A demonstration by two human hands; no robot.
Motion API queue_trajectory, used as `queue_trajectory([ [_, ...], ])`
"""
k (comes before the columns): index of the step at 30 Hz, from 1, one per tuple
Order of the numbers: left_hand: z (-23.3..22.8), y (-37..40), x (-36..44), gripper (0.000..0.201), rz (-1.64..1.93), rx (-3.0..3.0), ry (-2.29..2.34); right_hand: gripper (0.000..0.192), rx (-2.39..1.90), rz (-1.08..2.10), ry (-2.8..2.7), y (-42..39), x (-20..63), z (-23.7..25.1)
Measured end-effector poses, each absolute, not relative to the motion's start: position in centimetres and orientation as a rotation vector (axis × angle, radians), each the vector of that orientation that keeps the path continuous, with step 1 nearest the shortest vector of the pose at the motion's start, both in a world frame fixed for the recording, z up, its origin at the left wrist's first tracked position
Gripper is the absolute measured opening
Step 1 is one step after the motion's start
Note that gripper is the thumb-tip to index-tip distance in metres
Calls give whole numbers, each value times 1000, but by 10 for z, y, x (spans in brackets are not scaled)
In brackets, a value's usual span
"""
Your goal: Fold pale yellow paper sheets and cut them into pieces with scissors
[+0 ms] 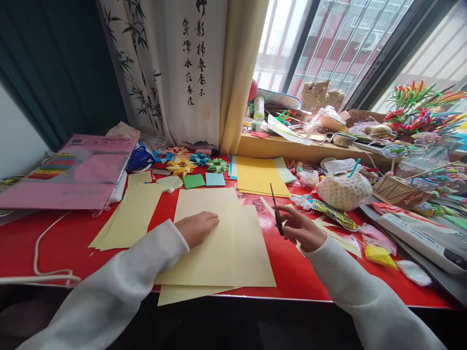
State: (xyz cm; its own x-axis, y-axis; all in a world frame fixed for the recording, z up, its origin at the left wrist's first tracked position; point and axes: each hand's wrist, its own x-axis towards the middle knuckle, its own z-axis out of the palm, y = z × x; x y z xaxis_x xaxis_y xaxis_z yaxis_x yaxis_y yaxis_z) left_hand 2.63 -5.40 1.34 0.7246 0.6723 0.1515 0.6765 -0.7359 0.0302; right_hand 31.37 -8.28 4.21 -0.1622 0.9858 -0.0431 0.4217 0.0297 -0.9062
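Note:
My left hand point(197, 227) lies flat, fingers together, on a large pale yellow sheet of paper point(233, 248) spread on the red table point(54, 238). My right hand point(301, 228) hovers just right of the sheet and grips dark scissors point(276, 208), blades pointing up and away. More pale yellow sheets point(127, 218) lie to the left, and one pokes out under the big sheet at the front edge.
A pink paper pack point(73, 170) sits at the far left, folded paper stars point(182, 165) and small coloured squares at the back. Brighter yellow sheets point(259, 175), a netted white ball point(345, 190), a basket and craft clutter fill the right side and windowsill.

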Motion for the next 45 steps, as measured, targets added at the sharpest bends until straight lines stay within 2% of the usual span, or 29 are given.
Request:
queue_trajectory([
  [2, 2, -37, 40, 34, -296, -2826, -1095, 51, -1271, 1333, -1528, -74, 301, 54],
  [5, -12, -24, 48, 32, -357, -2787, -1094, 39, -1077, 1418, -1471, -50, 279, 64],
  [10, -20, -15, 48, 33, -388, -2821, -989, 31, -1169, 1168, -1485, 1, 243, 35],
  [15, -13, 4, 62, 19, -394, -2819, -1014, 16, -1342, 940, -1534, 17, 235, -4],
  [25, -30, 18, 71, 32, -472, -2792, -1063, 26, -1582, 668, -1842, 22, 244, -18],
  [32, -28, 8, 62, 35, -416, -2777, -1036, 29, -1745, 515, -2006, 20, 241, -13],
  [45, -19, -122, -45, 41, -245, -2551, -1008, 30, -1848, 473, -2070, 17, 240, -9],
])
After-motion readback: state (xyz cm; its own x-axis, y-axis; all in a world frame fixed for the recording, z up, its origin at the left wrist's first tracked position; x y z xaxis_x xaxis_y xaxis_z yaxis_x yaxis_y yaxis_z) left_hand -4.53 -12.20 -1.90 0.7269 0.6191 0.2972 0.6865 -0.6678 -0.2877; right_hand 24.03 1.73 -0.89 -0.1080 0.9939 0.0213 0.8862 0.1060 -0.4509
